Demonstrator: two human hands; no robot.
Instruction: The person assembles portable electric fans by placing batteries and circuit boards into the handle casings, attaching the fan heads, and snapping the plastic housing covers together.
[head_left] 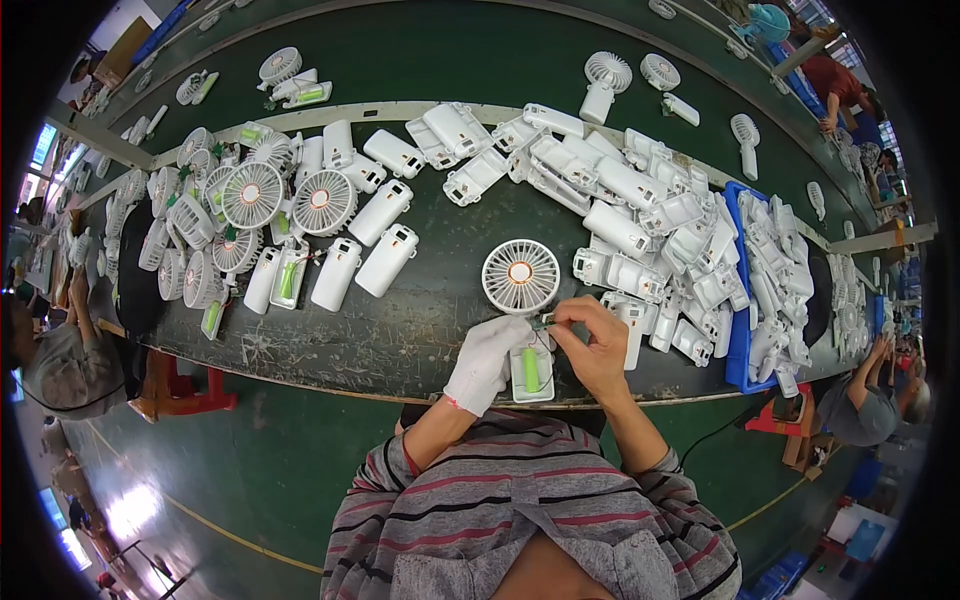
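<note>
A white handheld fan lies in front of me at the table's near edge, its round fan head [520,277] pointing away. Below the head is the handle's half shell [533,390], with a green battery cell [531,368] lying in it. My left hand [488,360], in a white knit glove, is closed at the top of the shell from the left. My bare right hand [597,348] pinches a small green circuit board [543,322] with thin wires, between the fan head and the shell. The fingertips partly hide the board.
A large heap of white handle shells [620,180] spreads to the right, beside a blue bin [738,300] of more shells. Wired fan heads [252,195] pile up at the left, near several loose handle covers [386,260]. Beyond runs a green conveyor belt [450,60] carrying fan parts. Other people sit along both sides.
</note>
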